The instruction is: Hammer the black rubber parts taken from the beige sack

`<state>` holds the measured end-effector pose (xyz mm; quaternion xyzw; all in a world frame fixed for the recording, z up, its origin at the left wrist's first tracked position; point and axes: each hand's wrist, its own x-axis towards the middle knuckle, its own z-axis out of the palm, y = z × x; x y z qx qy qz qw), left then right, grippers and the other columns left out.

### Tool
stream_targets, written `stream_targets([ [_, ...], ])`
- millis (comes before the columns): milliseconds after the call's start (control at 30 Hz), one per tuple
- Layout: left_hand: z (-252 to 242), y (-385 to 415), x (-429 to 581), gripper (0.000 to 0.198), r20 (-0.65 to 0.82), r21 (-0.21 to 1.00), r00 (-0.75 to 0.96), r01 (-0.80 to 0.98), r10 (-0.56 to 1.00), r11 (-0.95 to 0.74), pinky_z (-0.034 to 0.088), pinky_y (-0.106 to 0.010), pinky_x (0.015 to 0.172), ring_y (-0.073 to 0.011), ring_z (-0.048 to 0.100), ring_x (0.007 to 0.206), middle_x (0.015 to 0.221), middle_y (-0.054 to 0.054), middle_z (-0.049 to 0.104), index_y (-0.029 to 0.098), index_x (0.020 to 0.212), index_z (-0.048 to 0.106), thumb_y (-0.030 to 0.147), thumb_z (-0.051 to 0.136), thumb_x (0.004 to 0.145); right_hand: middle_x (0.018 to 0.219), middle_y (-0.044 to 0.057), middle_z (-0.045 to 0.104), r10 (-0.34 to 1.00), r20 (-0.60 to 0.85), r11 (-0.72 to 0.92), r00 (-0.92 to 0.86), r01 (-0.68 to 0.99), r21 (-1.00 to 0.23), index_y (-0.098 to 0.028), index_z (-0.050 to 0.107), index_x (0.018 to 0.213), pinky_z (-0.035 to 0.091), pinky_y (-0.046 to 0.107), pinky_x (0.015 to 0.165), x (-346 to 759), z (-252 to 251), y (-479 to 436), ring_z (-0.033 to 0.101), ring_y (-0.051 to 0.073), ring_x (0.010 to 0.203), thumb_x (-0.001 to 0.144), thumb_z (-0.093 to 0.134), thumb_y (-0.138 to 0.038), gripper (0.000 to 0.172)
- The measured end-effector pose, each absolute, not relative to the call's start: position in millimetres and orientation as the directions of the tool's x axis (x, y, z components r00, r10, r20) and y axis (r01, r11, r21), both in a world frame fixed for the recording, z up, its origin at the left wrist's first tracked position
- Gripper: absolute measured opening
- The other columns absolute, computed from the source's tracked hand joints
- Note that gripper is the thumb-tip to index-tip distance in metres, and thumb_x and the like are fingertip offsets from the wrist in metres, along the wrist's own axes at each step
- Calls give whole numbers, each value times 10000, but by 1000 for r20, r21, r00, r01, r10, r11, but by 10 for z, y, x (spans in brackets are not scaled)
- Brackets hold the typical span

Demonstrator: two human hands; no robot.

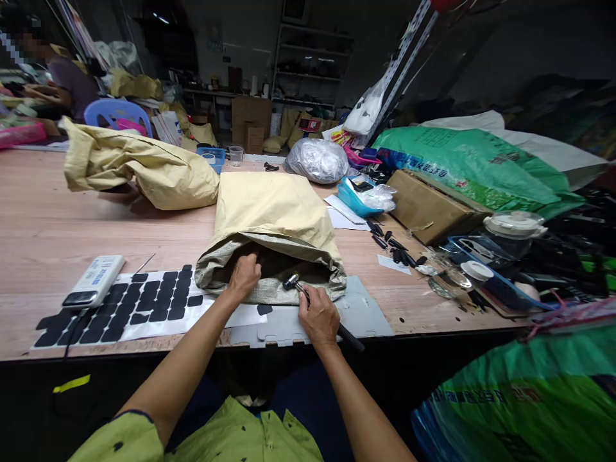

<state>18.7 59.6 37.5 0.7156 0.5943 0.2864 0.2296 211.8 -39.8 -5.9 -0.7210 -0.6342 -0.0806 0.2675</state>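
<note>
Your left hand [244, 274] grips the lip of the yellow sack [272, 212], fingers curled into its open mouth. Your right hand [317, 316] is clenched around the black handle of a small hammer [294, 283], metal head at the sack's mouth. The sack lies on the table [43, 231] near its front edge, beside a sheet of black pads [144, 305].

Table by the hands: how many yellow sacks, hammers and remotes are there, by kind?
Yellow sacks: 2
Hammers: 1
Remotes: 1
Total: 4
</note>
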Motion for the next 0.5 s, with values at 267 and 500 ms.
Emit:
stream_targets([
  [267, 128, 139, 176, 313, 205, 477, 331, 788, 921, -389, 456, -339, 855, -218, 516, 926, 962, -65, 558, 217, 1184, 665, 296, 590, 891, 912, 38, 612, 866, 464, -54, 189, 956, -290, -213, 651, 1044, 341, 268, 728, 2113, -62, -408, 532, 159, 810, 918, 497, -287, 211],
  [500, 181, -40, 134, 357, 359, 529, 342, 692, 868, -491, 464, -345, 848, -211, 501, 900, 943, -63, 539, 222, 1255, 622, 299, 569, 910, 925, 42, 621, 867, 459, -60, 197, 954, -295, -214, 654, 1045, 331, 266, 717, 2107, -56, -400, 533, 162, 805, 925, 494, -299, 217],
])
